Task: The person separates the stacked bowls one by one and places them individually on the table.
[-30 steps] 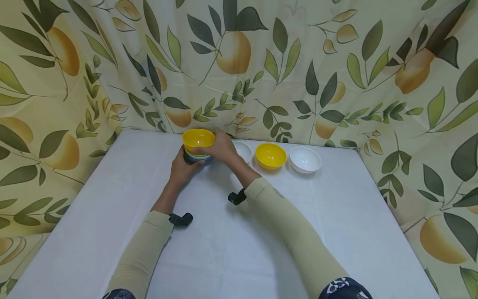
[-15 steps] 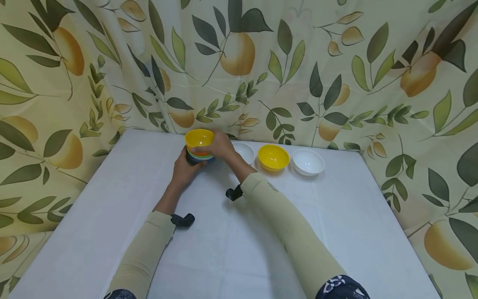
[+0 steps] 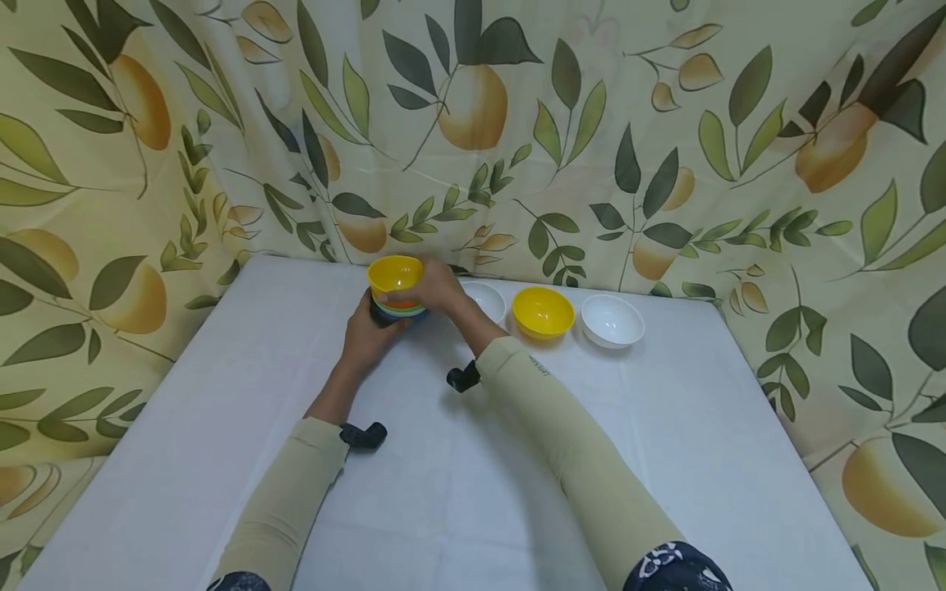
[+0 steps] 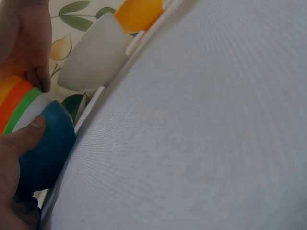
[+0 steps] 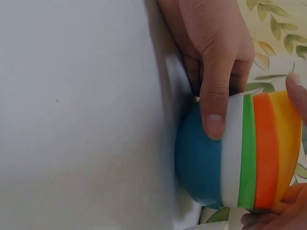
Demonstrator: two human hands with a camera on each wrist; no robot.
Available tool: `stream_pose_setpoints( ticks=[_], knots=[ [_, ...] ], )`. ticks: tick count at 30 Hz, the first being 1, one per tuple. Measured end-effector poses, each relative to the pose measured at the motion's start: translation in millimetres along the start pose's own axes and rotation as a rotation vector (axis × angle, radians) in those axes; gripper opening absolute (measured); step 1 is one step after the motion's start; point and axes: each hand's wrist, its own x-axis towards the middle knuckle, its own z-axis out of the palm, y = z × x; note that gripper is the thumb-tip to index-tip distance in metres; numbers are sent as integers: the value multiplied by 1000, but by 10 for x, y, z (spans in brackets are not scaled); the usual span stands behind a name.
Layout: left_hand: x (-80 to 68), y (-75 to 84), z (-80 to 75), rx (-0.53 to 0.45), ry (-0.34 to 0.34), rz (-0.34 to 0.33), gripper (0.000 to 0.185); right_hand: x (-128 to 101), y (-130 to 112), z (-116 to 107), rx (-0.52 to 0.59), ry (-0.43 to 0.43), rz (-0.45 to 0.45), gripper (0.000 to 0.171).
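A nested stack of bowls stands at the back left of the table in the head view. From the bottom it runs blue bowl (image 5: 196, 158), white bowl (image 5: 231, 153), green bowl (image 5: 248, 153), orange bowl (image 5: 266, 153), and yellow bowl (image 3: 392, 271) on top. Low on the stack, my left hand (image 3: 362, 336) grips the blue bowl, its thumb (image 4: 31, 134) lying across the side. My right hand (image 3: 436, 287) holds the top yellow bowl near its rim, with fingers (image 5: 276, 211) on one side and thumb on the other.
Right of the stack, in a row along the back edge, are a white bowl (image 3: 484, 302) partly hidden by my right wrist, another yellow bowl (image 3: 543, 312) and another white bowl (image 3: 613, 321). A fruit-patterned curtain (image 3: 473, 189) hangs behind the white-covered table (image 3: 443, 492).
The head view has shifted slightly. My right forearm has moved a little left and away from me, while both hands stay on the stack.
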Motion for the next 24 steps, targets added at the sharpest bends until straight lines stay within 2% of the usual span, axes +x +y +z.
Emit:
stream_pose_setpoints(
  ticks=[5, 15, 24],
  knots=[
    [6, -2, 2, -1, 3, -3, 99, -13, -6, 2, 26, -7, -9, 80],
    [16, 31, 9, 8, 8, -13, 99, 24, -20, -6, 29, -9, -19, 88],
    [5, 32, 5, 17, 13, -22, 97, 43, -14, 34, -2, 70, -84, 87]
  ],
)
